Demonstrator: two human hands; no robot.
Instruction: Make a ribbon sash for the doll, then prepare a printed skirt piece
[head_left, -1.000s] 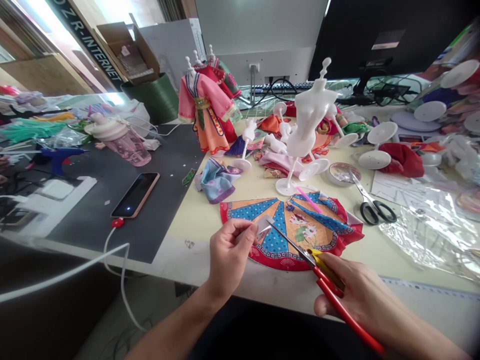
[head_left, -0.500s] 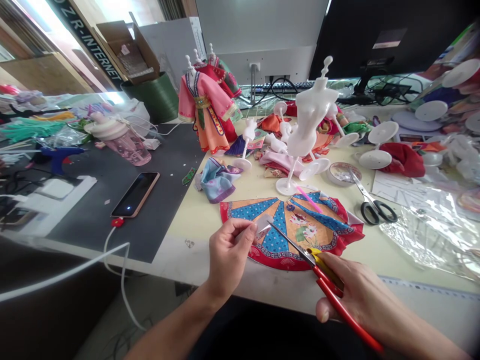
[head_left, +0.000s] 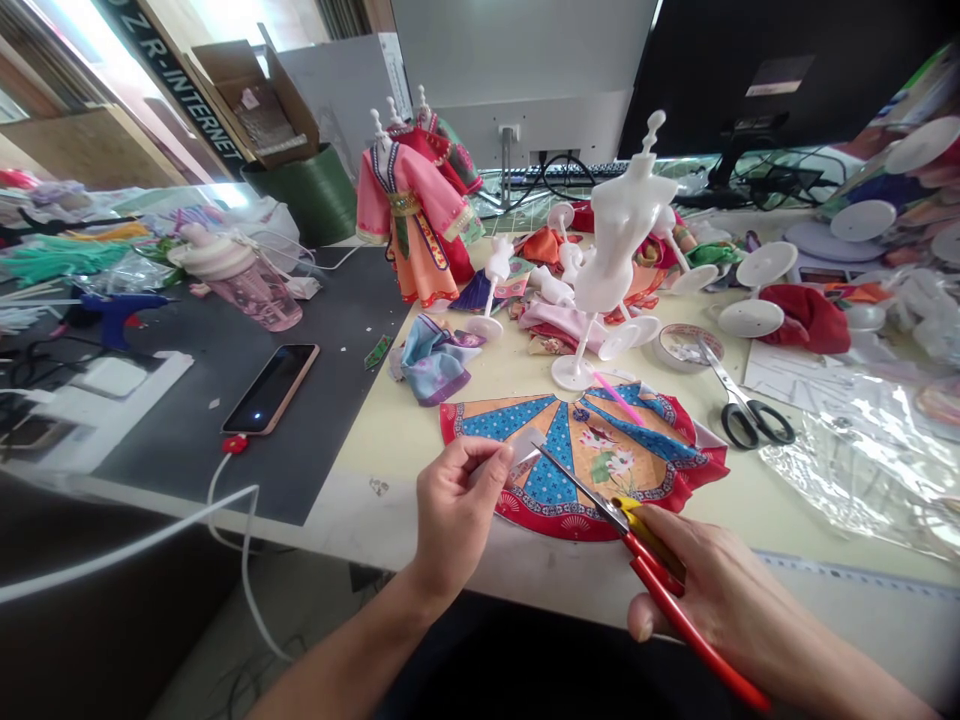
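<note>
Between the thumb and fingers of my left hand is a small whitish, translucent piece; its exact kind is unclear. My right hand grips slim scissors with red and yellow handles. Their narrow metal tips meet the whitish piece, though whether they touch it or pass just over it I cannot tell. Below both hands a fan-shaped doll skirt in blue, orange and red lies spread on the table, its right side folded. A pink stick rests across its upper edge.
A white doll mannequin stands behind the skirt. Black-handled scissors lean on a tape roll at right, near clear plastic. To the left are a phone, a pink bottle and a dressed mannequin.
The scissor tips have shifted very slightly to the left against the whitish piece. Both hands otherwise stay almost where they were, and the things on the table have not moved.
</note>
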